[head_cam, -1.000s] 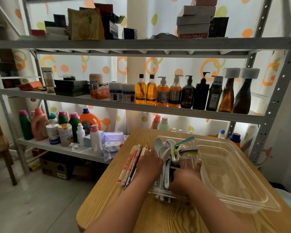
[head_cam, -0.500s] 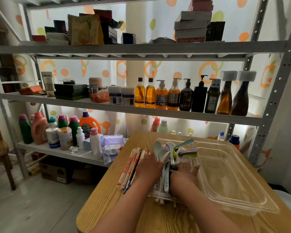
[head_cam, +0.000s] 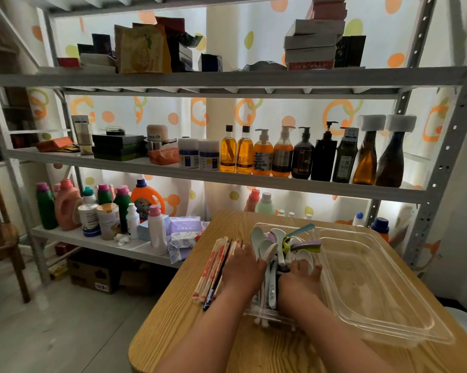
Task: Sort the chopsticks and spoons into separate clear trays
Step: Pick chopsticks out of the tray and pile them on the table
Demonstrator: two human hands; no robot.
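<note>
Both hands were at the heap of spoons [head_cam: 280,247] in the smaller clear tray [head_cam: 270,316], on the left half of the wooden table [head_cam: 189,335]. The left hand [head_cam: 243,269] lay knuckles-up between the spoons and the bundle of chopsticks [head_cam: 214,267]. Its fingers were bent down out of sight, so I could not tell whether it had hold of anything. The right hand [head_cam: 298,279] rested on the heap with its fingers spread and fairly straight, gripping nothing.

The chopsticks lay just left of the left hand, side by side and pointing away from the person. It was unclear whether they rested on the table or on the tray's edge. The larger clear tray [head_cam: 383,297] sat to the right, touching or overlapping the smaller one, with nothing visible in it.

Judgement: the step in hand was gathering the spoons into one lot. The hands should close on the handles from both sides and keep the bowls nested. The chopsticks should be kept outside the grasp.

The spoons looked like smooth, glossy plastic or ceramic with deep rounded bowls. Most were white, a few purple, green and teal. They would likely slide against one another. The chopsticks were thin and straight, most in red-printed paper sleeves and one dark. The trays were thin, rigid and transparent, with rounded corners and flared rims. The table showed a pronounced wood grain.
</note>
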